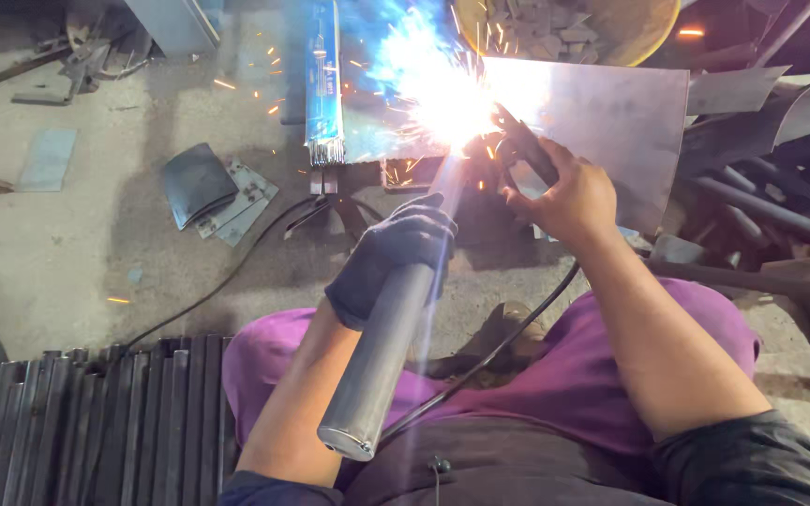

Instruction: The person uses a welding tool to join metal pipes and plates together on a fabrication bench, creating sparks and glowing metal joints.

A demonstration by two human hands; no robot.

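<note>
Grey steel pipe (382, 351), dark knitted glove (396, 253), purple trousers (574, 375), blue electrode packet (323, 80), white-blue arc glare (438, 84), orange sparks.

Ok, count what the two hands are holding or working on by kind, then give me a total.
Steel pipe, gripped by the gloved left hand: 1
Electrode holder, gripped by the bare right hand: 1
Flat steel plate at the arc: 1
Total: 3
</note>
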